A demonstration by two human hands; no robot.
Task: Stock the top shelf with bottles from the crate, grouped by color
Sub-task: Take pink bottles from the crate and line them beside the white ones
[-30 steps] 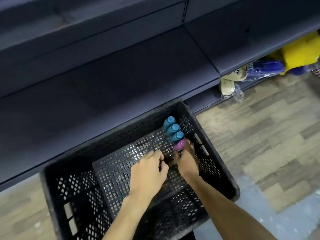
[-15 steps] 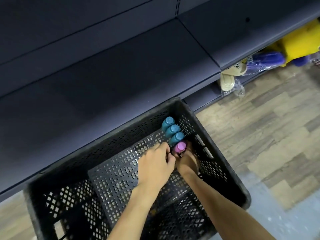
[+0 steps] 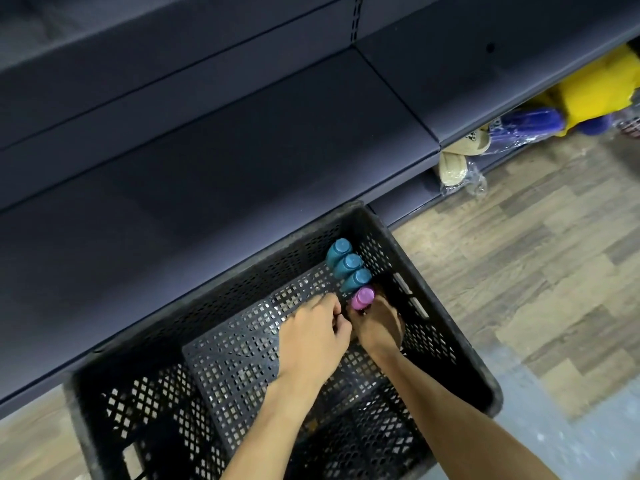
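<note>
Right hand (image 3: 379, 329) grips pink bottle (image 3: 362, 297) in crate (image 3: 263, 275), 3 teal bottles (image 3: 351, 263) adjoining.

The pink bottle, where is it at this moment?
In the head view, the pink bottle stands inside the crate by its right wall, next to the three teal bottles, just ahead of the right hand.

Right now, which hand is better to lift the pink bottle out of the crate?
Probably the right hand: it seems to wrap the pink bottle just below its cap. The left hand sits beside it, fingers curled, with no clear hold.
</note>
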